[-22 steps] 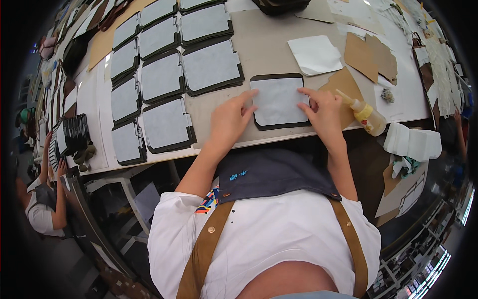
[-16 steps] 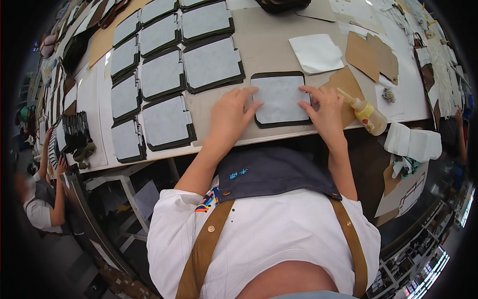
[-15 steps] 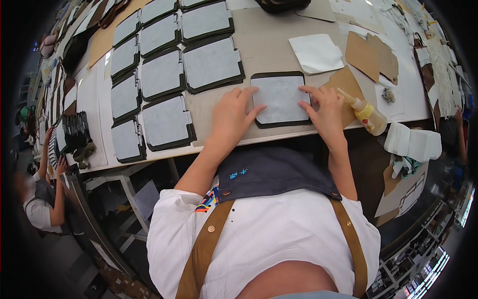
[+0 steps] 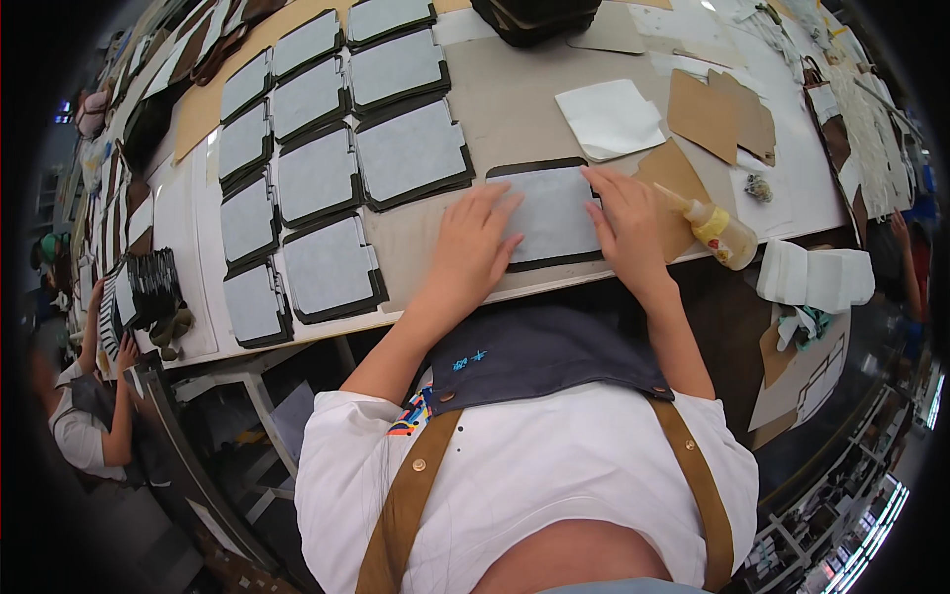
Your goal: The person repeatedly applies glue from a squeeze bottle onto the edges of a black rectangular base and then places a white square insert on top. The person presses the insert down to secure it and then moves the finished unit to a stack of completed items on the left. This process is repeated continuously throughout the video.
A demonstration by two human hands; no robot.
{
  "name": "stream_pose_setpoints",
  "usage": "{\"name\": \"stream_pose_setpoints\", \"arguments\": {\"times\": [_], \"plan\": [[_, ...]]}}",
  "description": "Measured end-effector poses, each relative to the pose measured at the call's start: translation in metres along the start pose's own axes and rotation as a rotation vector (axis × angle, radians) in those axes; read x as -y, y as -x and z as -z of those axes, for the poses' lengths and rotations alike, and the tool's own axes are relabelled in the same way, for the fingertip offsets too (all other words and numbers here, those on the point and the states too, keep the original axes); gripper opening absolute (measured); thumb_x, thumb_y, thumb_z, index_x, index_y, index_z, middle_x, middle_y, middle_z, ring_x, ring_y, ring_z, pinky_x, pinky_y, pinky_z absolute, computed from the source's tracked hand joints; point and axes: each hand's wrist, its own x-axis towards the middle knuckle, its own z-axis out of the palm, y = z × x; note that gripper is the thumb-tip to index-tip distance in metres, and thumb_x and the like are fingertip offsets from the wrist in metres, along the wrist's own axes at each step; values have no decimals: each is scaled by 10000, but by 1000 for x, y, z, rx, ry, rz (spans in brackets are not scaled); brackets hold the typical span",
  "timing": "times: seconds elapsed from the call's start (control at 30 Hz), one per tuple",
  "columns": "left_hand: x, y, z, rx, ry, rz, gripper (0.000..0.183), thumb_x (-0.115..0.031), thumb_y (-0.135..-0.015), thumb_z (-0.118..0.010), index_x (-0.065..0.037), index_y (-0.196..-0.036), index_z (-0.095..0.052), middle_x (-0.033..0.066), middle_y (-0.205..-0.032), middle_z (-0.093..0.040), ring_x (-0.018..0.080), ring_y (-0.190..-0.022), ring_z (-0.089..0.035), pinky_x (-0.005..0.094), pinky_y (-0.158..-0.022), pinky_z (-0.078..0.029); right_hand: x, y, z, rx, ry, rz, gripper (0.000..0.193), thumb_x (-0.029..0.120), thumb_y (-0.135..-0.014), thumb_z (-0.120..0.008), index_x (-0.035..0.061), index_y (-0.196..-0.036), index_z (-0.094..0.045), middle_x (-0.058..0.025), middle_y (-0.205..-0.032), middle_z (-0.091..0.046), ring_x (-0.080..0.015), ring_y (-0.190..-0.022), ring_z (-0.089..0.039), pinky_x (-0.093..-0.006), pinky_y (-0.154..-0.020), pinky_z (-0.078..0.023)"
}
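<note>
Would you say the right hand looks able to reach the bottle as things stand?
Probably yes: the bottle is just beside the right hand, with only flat card showing between them and nothing visible blocking the way.

The wide fisheye head view is looking down from above and behind the fingers, fairly near them, facing the counter and catching the wearer's torso behind them.

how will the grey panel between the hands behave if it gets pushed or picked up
The grey panel would probably slide rather than roll or tip, since it lies flat on the table. It is likely light, looking thin, and perhaps fairly stiff, given its level face.
</note>
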Motion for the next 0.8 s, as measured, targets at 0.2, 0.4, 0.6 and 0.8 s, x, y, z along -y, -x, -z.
{"name": "stream_pose_setpoints", "arguments": {"times": [0.2,0.4,0.6,0.8], "plan": [[9,2,-10,81,-63,-29,554,-127,-850,-744,-77,-1377,-581,138,-1491,-491,350,-1406,-427,479,-1137,-332,-8,4,-12,126,65,120,449,-63,-874,-578,28,-1313,-607,-117,-1332,-637,-268,-1281,-576,-452,-1134,-373],[5,8,1,53,-97,16,504,-137,-868,-731,-53,-1348,-602,170,-1497,-479,361,-1416,-418,489,-1139,-339,-16,7,5,-47,62,31,429,-80,-881,-551,27,-1290,-625,-119,-1295,-664,-288,-1243,-602,-462,-1125,-391],[-27,-31,-49,141,-74,-179,722,-395,-936,-668,45,-1465,-447,216,-1570,-389,383,-1488,-320,492,-1208,-267,-20,20,18,-213,21,-73,308,-30,-930,-571,33,-1213,-677,-110,-1222,-692,-288,-1152,-632,-456,-1104,-412],[-35,-35,-70,205,-170,-217,991,-667,-884,-590,10,-1561,-332,237,-1640,-263,400,-1541,-192,513,-1245,-160,-16,37,24,-230,27,-89,277,-2,-940,-589,49,-1193,-689,-96,-1200,-696,-280,-1137,-638,-452,-1101,-408]]}}
